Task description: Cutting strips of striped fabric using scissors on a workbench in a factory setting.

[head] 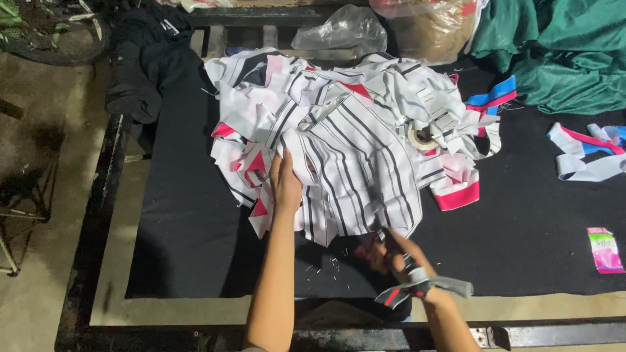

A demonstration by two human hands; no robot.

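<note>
just under left grip point(285, 186): striped cloth point(355, 173)

Black-covered table point(182, 248): striped fabric heap point(352, 137) centre, green cloth point(561, 58) far right, fabric strips point(587, 156) right, pink packet point(604, 249) near right.

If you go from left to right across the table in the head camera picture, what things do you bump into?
Black bundle of cloth → striped fabric pile → roll of tape → white, pink and blue strips → small pink and green packet.
</note>
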